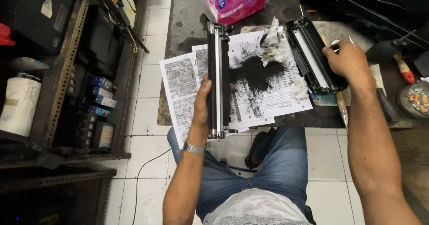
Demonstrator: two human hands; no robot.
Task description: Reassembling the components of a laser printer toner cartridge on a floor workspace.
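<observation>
1. Nearest the camera, blue jeans [281, 162] and a pale shirt hem fill the bottom middle, above a white tiled floor [147, 162] where a thin cable runs
2. Left hand [202, 100], with a metal wristwatch [195, 148] at the wrist, grips the long black toner cartridge half [218, 79] on its left side, thumb on top, fingers curled under; the part stands lengthwise away from the body, its near end overhanging the table edge
3. Right hand [346, 59] rests on the far right of the second cartridge half [313, 57], fingers curled down over its edge; that part lies tilted on the table, near end close to the front edge
4. Between the two parts lie printed sheets [183, 86] with a spilled black toner pile [254, 71] and crumpled dirty tissues [275, 44]; the sheets hang over the table's front edge
5. Pink tissue box [237, 1] sits at the far side
6. Metal shelving [67, 73] with small boxes crowds the left, leaving a narrow strip of floor; an ashtray [418, 99] and a red-handled tool [404, 71] sit at the right
</observation>
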